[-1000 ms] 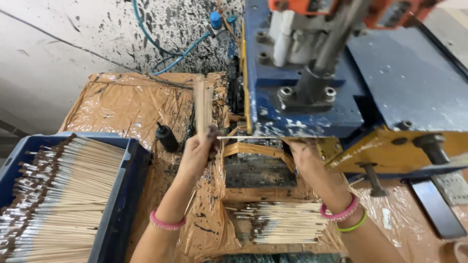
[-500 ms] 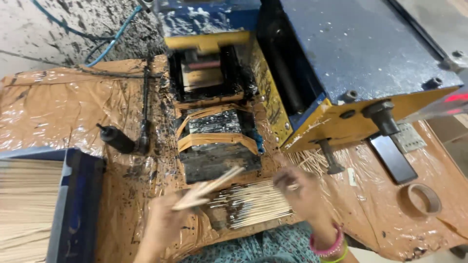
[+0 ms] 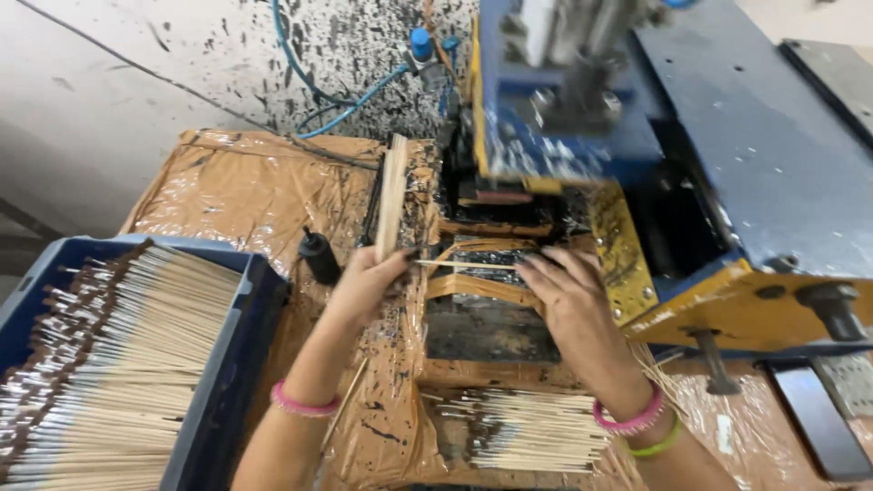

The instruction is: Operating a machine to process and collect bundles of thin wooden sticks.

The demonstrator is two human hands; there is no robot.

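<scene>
Paint-spattered wall behind, a bundle of sticks [image 3: 393,195] has been raised upright again, clasped by the left hand [image 3: 368,282]; a single stick [image 3: 455,265] is pinched by the right hand [image 3: 568,295] at the blue machine [image 3: 582,136], frame centre.

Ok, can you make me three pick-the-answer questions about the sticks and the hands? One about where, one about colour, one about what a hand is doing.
1. Where is the blue tray of sticks?
A. beside the left arm
B. on top of the machine
C. under the right hand

2. What colour is the bracelet on the left wrist?
A. black
B. pink
C. white

3. What is the left hand doing?
A. lying flat and empty
B. gripping a bundle of sticks upright
C. pulling a hose

Answers: 1 A, the tray sits at the left edge. 2 B, the band is pink. 3 B, fingers wrap the standing bundle.
</scene>
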